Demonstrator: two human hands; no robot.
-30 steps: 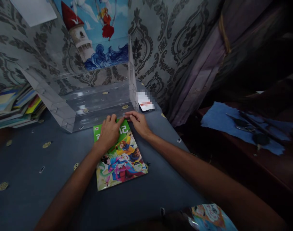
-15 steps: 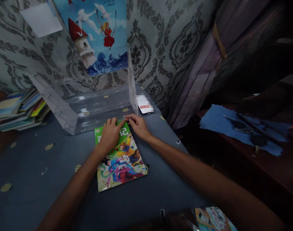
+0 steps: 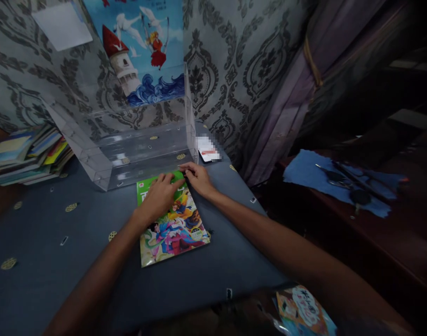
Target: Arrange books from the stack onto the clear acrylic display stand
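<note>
Head-worn view, forward and down over the table

Purple curtain, crumpled blue cloth

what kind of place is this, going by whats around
Probably a room in a home, perhaps a reading corner: the left hand rests on an illustrated book, a pile of books sits farther left, and a gathered curtain hangs by the patterned wall.
</note>
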